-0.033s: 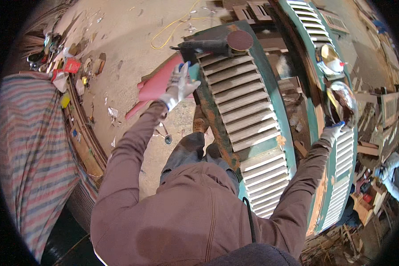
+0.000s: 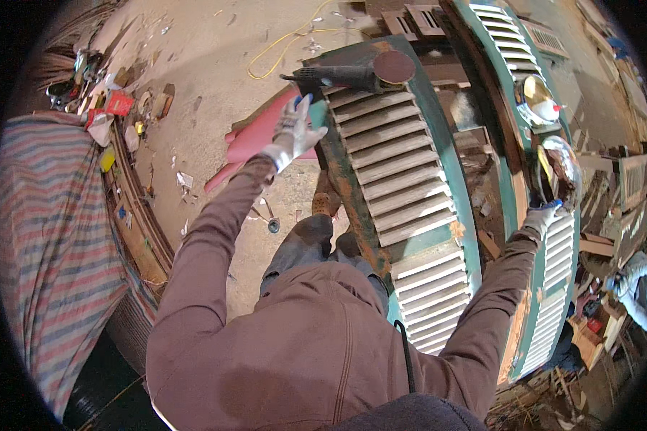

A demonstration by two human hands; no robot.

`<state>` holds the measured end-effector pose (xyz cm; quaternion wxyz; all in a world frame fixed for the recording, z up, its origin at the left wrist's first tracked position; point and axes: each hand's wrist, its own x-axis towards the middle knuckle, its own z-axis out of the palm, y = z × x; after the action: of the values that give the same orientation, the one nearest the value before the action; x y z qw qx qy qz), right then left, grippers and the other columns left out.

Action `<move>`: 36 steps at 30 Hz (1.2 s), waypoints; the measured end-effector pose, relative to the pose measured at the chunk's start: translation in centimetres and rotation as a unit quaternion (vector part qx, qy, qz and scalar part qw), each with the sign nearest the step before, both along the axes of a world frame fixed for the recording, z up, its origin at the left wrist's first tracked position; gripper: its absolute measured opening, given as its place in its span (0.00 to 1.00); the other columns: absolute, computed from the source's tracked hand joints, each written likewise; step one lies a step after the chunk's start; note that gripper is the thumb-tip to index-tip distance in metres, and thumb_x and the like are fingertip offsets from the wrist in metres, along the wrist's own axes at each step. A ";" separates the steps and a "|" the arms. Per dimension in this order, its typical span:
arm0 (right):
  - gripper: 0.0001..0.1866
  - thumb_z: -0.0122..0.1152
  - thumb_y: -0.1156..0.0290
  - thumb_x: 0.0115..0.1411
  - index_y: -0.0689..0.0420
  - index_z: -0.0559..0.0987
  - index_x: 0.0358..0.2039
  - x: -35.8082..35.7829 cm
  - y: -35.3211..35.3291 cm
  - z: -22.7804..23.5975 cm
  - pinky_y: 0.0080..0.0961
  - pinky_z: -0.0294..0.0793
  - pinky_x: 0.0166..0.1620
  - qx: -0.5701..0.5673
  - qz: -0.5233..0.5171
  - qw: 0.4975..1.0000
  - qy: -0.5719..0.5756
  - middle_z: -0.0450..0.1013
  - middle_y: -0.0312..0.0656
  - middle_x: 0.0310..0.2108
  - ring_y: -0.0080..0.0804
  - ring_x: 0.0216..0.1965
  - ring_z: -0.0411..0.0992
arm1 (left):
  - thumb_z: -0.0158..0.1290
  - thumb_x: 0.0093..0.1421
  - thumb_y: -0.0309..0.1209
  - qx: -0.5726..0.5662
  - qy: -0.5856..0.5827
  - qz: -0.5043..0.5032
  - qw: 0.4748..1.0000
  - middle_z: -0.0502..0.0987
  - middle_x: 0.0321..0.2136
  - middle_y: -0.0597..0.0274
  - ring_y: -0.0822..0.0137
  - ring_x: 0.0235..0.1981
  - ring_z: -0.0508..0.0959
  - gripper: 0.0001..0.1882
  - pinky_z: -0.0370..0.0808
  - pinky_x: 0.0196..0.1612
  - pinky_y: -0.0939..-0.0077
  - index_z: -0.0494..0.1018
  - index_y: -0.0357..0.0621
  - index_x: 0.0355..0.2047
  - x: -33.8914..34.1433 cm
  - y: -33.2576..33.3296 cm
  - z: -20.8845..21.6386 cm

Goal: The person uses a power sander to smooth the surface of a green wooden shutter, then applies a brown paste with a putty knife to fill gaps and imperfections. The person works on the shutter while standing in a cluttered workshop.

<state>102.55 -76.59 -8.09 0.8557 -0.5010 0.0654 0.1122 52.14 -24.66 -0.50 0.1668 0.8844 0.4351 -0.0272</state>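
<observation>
Littered floor [image 2: 201, 86] is flanking a louvred shutter [image 2: 397, 167] that's stretching lengthwise away, spread left hand [image 2: 293, 135] hovering nearer, right hand [image 2: 542, 218] beyond, grip unclear.

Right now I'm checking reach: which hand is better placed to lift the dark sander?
Likely the left hand: open and near the sander, while the right hand is farther off, beside a shiny bundle.

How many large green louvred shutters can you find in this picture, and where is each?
2. One shutter is in the middle, with a round-disc power tool across its upper end; the other shutter is at the right, by the right hand. More may be hidden.
</observation>
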 end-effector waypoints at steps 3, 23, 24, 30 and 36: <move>0.44 0.62 0.47 0.66 0.63 0.56 0.70 -0.6 1.8 -2.0 0.36 0.73 0.62 -0.575 -0.027 0.721 -0.386 0.66 0.53 0.64 0.48 0.59 0.71 | 0.65 0.53 0.52 0.117 0.051 -0.025 0.992 0.54 0.71 0.47 0.43 0.72 0.52 0.54 0.56 0.70 0.43 0.49 0.55 0.74 1.7 3.1 0.3; 0.30 0.57 0.51 0.70 0.52 0.66 0.66 -64.0 11.8 7.2 0.42 0.80 0.46 -0.197 -0.099 0.957 0.190 0.70 0.51 0.56 0.46 0.47 0.76 | 0.66 0.49 0.55 -0.215 -0.070 -0.301 0.927 0.84 0.40 0.47 0.53 0.43 0.83 0.32 0.77 0.49 0.61 0.81 0.39 0.43 -4.0 14.9 -0.5; 0.27 0.56 0.53 0.71 0.53 0.68 0.64 -65.6 16.2 8.6 0.39 0.82 0.41 -0.212 -0.109 0.955 0.178 0.73 0.49 0.52 0.44 0.44 0.78 | 0.66 0.49 0.55 -0.315 -0.088 -0.275 0.904 0.83 0.38 0.50 0.57 0.40 0.83 0.32 0.77 0.47 0.64 0.81 0.38 0.42 -7.0 14.1 1.4; 0.32 0.50 0.45 0.72 0.48 0.60 0.69 -72.4 31.5 5.1 0.47 0.80 0.54 0.004 0.078 0.964 0.256 0.68 0.55 0.59 0.48 0.56 0.73 | 0.69 0.53 0.45 -0.515 0.005 -0.260 0.817 0.80 0.34 0.68 0.75 0.33 0.77 0.28 0.76 0.40 0.75 0.78 0.38 0.47 -19.1 8.6 6.2; 0.31 0.62 0.41 0.64 0.47 0.71 0.59 -72.8 31.7 6.2 0.46 0.77 0.54 0.218 -0.109 0.947 0.207 0.73 0.38 0.52 0.43 0.52 0.74 | 0.69 0.51 0.50 -0.505 0.037 -0.439 0.743 0.83 0.37 0.50 0.61 0.38 0.82 0.32 0.77 0.45 0.65 0.77 0.37 0.48 -21.7 -1.4 5.5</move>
<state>29.74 -44.89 -1.90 0.9186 -0.2575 0.2697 0.1311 30.41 -26.03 4.99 0.5422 0.7624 -0.0726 -0.3456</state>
